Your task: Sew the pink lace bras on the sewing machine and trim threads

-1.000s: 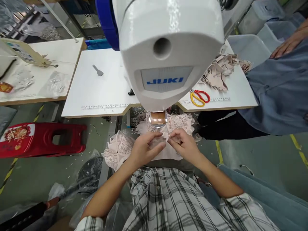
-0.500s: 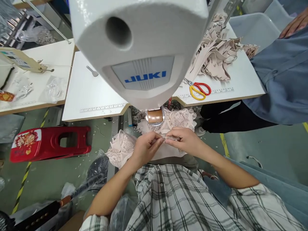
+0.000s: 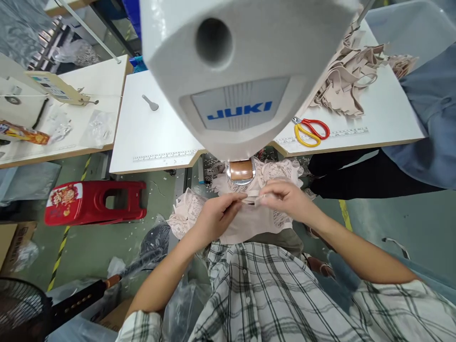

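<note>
A pale pink lace bra (image 3: 187, 209) lies across my lap and under the head of the JUKI sewing machine (image 3: 245, 102). In front of the machine's presser area, my left hand (image 3: 218, 214) pinches a narrow pale strip (image 3: 252, 194) of the bra between thumb and fingers. My right hand (image 3: 289, 199), slightly blurred, is closed at the strip's other end, with a short gap between the hands. A brown, metal-rimmed part (image 3: 241, 171) of the machine sits just beyond my fingers. The needle is hidden.
Red-and-yellow scissors (image 3: 311, 133) and a heap of beige fabric straps (image 3: 351, 80) lie on the right tabletop. A person in a blue garment (image 3: 432, 109) stands at the right. A red stool (image 3: 96, 202) and a fan (image 3: 21, 308) are at the left.
My hands have drawn apart, stretching the strip between them. The view has swung left, so the scene sits further right and the fan shows more.
</note>
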`<action>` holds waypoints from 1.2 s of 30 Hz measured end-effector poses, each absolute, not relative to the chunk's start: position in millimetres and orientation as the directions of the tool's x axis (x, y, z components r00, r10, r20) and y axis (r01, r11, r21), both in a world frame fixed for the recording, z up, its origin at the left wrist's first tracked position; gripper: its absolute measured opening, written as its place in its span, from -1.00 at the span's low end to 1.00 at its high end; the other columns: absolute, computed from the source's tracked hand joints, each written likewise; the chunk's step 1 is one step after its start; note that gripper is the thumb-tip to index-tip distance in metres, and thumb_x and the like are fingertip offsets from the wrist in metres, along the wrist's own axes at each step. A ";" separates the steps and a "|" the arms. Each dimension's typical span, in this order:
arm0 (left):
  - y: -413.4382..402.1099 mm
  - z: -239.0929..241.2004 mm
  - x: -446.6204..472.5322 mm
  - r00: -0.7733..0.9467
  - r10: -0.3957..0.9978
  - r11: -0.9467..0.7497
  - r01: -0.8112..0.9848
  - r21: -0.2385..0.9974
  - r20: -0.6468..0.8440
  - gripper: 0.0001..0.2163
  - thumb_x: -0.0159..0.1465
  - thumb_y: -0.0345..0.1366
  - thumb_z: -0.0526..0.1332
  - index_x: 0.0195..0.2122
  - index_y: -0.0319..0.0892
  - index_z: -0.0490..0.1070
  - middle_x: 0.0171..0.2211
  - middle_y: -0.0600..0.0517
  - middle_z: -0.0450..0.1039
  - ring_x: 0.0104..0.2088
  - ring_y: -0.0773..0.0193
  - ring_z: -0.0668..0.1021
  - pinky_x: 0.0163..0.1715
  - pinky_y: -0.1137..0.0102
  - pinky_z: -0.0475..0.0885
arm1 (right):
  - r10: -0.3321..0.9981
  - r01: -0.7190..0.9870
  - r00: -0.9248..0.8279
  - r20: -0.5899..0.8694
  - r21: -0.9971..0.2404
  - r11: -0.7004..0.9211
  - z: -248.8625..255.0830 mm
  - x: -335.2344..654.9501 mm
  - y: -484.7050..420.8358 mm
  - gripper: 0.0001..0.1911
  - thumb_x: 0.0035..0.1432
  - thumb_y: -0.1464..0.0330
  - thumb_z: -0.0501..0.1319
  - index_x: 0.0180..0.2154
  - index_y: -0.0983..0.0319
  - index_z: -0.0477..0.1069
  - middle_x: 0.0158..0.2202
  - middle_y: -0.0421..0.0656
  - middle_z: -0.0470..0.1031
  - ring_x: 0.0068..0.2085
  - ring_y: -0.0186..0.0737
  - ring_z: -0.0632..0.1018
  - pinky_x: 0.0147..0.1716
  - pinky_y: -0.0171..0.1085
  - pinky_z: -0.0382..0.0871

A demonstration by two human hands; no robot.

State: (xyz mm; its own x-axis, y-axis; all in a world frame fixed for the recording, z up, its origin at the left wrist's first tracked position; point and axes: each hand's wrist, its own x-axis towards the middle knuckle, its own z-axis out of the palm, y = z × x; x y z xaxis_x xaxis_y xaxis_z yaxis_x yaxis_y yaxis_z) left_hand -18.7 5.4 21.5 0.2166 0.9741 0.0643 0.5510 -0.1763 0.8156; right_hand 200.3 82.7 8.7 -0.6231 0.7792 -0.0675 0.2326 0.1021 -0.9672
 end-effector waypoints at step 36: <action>1.1 23.0 -9.1 -0.007 0.999 -0.039 0.299 0.953 0.043 -0.77 0.35 -0.11 0.23 -0.33 -0.17 0.45 -0.34 -0.02 0.49 -0.28 0.24 0.51 -0.21 0.35 0.43 | 0.637 0.204 -0.605 0.477 -0.681 0.703 17.9 168.0 52.5 -0.83 0.28 0.44 0.15 -0.27 0.20 0.53 -0.31 -0.17 0.66 -0.29 -0.32 0.64 -0.30 -0.38 0.53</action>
State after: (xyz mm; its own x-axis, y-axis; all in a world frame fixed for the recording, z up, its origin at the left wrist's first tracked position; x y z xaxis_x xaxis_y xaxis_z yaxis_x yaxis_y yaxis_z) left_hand -9.1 1.1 23.0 -0.0070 0.9991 0.0428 0.2994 -0.0387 0.9534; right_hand 168.0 52.5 17.9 -0.6052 0.6374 0.4770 0.2036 0.7031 -0.6813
